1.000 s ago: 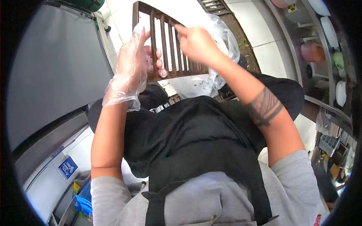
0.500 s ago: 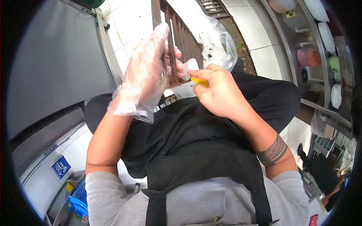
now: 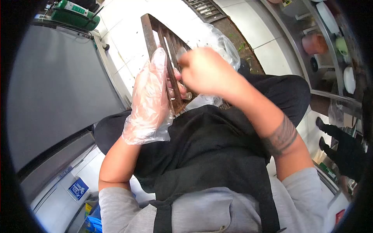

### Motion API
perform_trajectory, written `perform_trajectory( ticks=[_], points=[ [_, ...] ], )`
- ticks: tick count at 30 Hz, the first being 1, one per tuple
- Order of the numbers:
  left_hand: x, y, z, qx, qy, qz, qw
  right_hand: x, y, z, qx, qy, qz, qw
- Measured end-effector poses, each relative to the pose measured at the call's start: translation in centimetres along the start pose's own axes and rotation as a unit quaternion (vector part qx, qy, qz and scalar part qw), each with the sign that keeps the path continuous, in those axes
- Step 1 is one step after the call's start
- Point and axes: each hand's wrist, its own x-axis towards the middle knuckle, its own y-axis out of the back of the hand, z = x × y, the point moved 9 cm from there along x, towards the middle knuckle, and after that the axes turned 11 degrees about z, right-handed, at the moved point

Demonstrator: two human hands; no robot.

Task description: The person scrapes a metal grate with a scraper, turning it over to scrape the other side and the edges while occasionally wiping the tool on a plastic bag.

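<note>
In a clear plastic glove, my left hand [image 3: 149, 95] is closed around the near end of a rusty metal drain grate [image 3: 147, 29], with the fingertips coming through between its bars. The grate is held tilted up in front of my lap. My bare right hand [image 3: 208, 73], blurred by motion, is closed at the grate's right side. From its fingers sticks the pale blade of a scraper [image 3: 181, 53], against the bars; the yellow handle seen earlier is hidden in the fist. Beyond it lies a clear plastic bag [image 3: 227, 44] with dark bits around it.
A drain channel with another grate [image 3: 206, 9] runs across the white tiled floor [image 3: 120, 39]. To the left stands a grey-topped unit [image 3: 66, 85] with a green cylinder [image 3: 74, 15] behind. Metal shelving [image 3: 287, 42] with bowls is at right; a person in black [image 3: 338, 139] stands beyond.
My right hand has moved up and left along the grate with the scraper. My left hand and the grate sit slightly lower, and more of the grate's top end shows.
</note>
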Motion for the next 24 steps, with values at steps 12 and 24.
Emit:
perform_trajectory(
  ticks=[12, 24],
  points=[
    [0.2, 0.4, -0.6, -0.009, 0.021, -0.011, 1.000, 1.8, 0.0, 0.5, 0.010, 0.046, 0.052, 0.998],
    [0.2, 1.1, -0.1, -0.007, 0.035, 0.024, 0.999, -0.2, -0.1, -1.4, -0.014, 0.116, 0.001, 0.993]
  ],
)
